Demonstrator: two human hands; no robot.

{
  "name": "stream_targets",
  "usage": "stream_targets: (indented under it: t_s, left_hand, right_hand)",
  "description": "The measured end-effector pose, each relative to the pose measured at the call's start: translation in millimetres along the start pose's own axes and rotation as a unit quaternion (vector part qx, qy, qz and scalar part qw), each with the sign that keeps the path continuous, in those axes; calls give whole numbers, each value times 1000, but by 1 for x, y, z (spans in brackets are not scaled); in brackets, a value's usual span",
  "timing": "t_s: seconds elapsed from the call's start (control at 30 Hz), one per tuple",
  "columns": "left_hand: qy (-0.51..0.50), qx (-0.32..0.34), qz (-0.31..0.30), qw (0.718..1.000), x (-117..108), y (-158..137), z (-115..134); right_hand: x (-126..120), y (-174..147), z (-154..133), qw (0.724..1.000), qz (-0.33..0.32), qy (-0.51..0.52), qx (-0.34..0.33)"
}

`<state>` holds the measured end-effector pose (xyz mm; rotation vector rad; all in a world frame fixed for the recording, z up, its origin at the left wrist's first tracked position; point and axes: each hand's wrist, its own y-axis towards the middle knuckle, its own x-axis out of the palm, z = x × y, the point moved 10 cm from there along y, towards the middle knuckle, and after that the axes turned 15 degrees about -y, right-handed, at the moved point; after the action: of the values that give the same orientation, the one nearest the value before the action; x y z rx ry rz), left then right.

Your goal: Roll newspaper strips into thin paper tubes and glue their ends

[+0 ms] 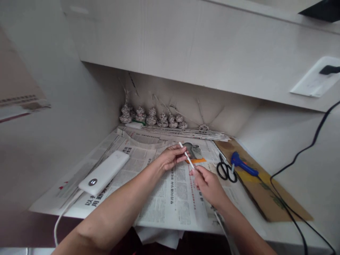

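Observation:
A short, thin white stick (187, 156) slants between my two hands above the newspaper-covered table. My left hand (174, 157) pinches it near the upper end, with the other fingers curled behind. The lower end sits between the thumb and fingers of my right hand (203, 179). Whether it is a rolled paper tube or a pen-like tool cannot be made out. Just behind the hands lies a grey shape on an orange patch (198, 161). Black-handled scissors (226, 171) rest to the right of my right hand.
A blue glue gun (243, 163) lies on a cardboard sheet (276, 198) at right, its black cord trailing forward. At left is a white power bank (105, 173) with a cable. Long paper sticks (186, 133) lie before several woven gourd shapes (152, 117). A shelf panel (170, 46) overhangs the back.

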<state>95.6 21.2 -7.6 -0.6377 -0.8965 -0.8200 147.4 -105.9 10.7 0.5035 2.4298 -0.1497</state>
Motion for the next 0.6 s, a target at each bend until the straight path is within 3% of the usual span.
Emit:
stream_targets:
  t_s: [0.07, 0.17, 0.3, 0.4, 0.5, 0.6]
  left_hand:
    - [-1, -1, 2, 1000, -1, 1, 0]
    - [-3, -11, -11, 1000, 2, 0, -3]
    - [8, -28, -32, 999, 7, -3, -5]
    - [15, -29, -56, 998, 12, -5, -5]
    - [20, -28, -87, 996, 18, -7, -6]
    - [40, -27, -76, 996, 15, -6, -6]
  right_hand:
    - [0, -1, -1, 1000, 1, -20, -7]
    - [16, -1, 5, 991, -81, 102, 30]
    - [41, -8, 4, 915, -203, 337, 90]
    - [47, -10, -4, 865, -232, 435, 91]
    - [48, -10, -4, 859, -225, 448, 101]
    - [50, -11, 3, 881, -211, 407, 119]
